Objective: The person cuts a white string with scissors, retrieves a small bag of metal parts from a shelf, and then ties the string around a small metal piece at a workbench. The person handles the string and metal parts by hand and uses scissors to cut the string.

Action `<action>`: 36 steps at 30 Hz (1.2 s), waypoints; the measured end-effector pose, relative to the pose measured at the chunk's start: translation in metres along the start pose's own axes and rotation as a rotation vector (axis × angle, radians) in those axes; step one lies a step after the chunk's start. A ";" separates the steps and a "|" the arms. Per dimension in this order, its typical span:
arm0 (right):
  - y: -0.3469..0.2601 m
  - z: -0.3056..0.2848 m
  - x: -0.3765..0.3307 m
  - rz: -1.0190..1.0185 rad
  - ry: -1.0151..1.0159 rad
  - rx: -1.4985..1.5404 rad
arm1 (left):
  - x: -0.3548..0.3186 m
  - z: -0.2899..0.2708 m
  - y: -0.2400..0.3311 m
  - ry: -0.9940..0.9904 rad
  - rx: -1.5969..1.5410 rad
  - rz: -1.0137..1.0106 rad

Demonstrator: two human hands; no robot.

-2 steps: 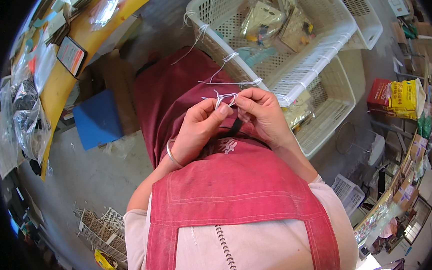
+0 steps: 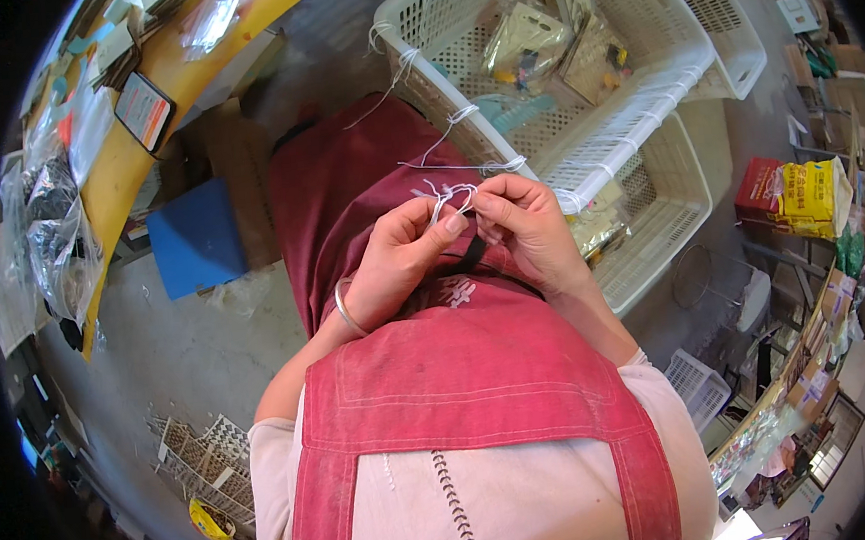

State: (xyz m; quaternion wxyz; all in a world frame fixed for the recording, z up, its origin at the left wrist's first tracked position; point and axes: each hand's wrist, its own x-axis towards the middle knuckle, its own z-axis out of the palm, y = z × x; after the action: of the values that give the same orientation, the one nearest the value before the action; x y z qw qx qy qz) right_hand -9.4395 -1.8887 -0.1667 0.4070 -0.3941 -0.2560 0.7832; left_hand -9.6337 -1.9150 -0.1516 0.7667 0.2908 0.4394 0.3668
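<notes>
Above my lap, both hands pinch a white string [image 2: 457,194] that loops between my fingertips. My left hand [image 2: 406,250], a bangle on its wrist, grips it between thumb and forefinger. My right hand [image 2: 528,225] pinches the other side of the loop close by, its lower fingers curled in. Whether the string is knotted there is too small to tell. Just beyond, a white plastic basket [image 2: 488,131] has more white string wound and tied along its rim, with loose ends hanging over my red apron [image 2: 346,186].
Clear plastic packets [image 2: 525,43] lie inside the basket. A second white basket [image 2: 692,177] stands below it on the right. At the left, a yellow-edged table [image 2: 116,187] carries a phone [image 2: 144,112] and plastic bags. A blue panel [image 2: 196,238] is near it. A red and yellow bag [image 2: 793,195] sits far right.
The string loop between my fingers has shifted slightly, and its loose end stands out a little more to the left. My hands have barely moved.
</notes>
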 end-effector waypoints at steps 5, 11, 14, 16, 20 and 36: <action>-0.005 -0.001 -0.001 -0.098 0.080 -0.125 | 0.000 -0.004 -0.002 0.108 0.024 0.041; -0.040 0.004 -0.003 -0.192 0.206 0.224 | 0.001 -0.007 -0.005 0.138 -0.028 0.018; -0.075 -0.036 -0.020 -0.225 0.049 0.300 | 0.001 -0.008 -0.005 0.100 -0.047 0.020; -0.104 -0.061 -0.033 -0.311 0.067 0.200 | 0.000 -0.011 -0.004 0.096 -0.075 0.007; -0.142 -0.104 -0.053 -0.476 0.599 -0.546 | 0.000 -0.009 -0.003 0.093 -0.088 0.002; -0.088 -0.223 -0.002 -0.583 0.716 -1.469 | 0.002 -0.006 -0.005 0.098 -0.100 0.012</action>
State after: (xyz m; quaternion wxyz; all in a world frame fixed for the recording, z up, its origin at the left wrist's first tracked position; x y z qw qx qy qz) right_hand -9.2166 -1.8256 -0.2265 0.2900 -0.6986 -0.6443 0.1129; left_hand -9.6368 -1.9151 -0.1589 0.7554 0.2364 0.4559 0.4069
